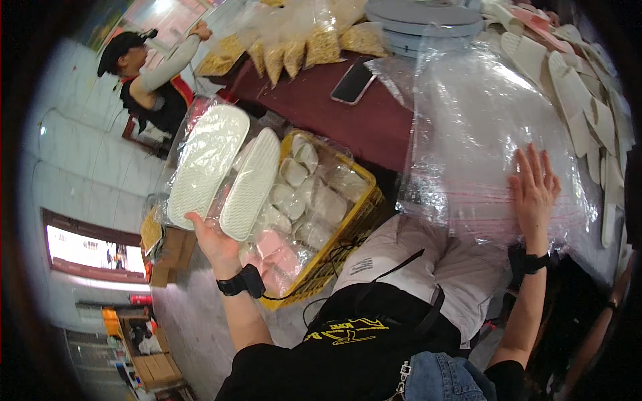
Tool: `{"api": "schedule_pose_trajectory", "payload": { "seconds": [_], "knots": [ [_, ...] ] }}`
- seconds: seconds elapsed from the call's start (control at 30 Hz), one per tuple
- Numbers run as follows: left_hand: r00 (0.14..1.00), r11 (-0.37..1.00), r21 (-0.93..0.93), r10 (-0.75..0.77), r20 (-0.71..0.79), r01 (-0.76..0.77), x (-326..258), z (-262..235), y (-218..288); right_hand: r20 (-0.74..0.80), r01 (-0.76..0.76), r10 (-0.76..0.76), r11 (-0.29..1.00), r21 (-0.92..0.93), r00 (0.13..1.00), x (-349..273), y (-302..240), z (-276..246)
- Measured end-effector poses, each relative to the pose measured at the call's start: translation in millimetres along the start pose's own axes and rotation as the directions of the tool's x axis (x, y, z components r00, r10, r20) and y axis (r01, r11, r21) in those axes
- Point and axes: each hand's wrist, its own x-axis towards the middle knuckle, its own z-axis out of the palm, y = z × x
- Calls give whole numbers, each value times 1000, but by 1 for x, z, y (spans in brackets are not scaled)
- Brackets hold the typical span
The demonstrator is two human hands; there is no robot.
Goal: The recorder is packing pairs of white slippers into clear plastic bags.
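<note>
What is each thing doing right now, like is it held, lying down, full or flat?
Left hand: raised, holding the slippers from below.
White slippers: a bagged pair, soles up, held above the basket.
Right hand: open, palm flat on the plastic bags.
Clear plastic bags: stacked, pressed under the right hand.
Yellow basket: full of bagged slippers.
Phone: lying flat on the dark red cloth, screen dark.

Pale cream slippers (224,170) with dotted ribbed soles, a yellow basket (351,224), a maroon tablecloth (321,110).
</note>
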Motion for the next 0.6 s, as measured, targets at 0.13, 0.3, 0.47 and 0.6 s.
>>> {"api": "schedule_pose_trajectory", "payload": {
  "seconds": [0.13,0.3,0.47,0.6],
  "knots": [
    [944,875,408,320,-83,-261,-16,-51,10,-5,-10,9,997,-71,1000,-7,1,0],
    [934,-60,997,356,-20,45,-28,-147,-68,13,-2,3,998,-66,1000,-9,0,-1],
    [967,-157,955,-84,241,-251,-51,-157,-213,5,14,-14,1000,-21,1000,-4,-11,-8],
    [961,-188,965,-243,133,-181,-52,-124,-257,45,-9,12,998,-66,999,-5,-5,-13]
  ]
}}
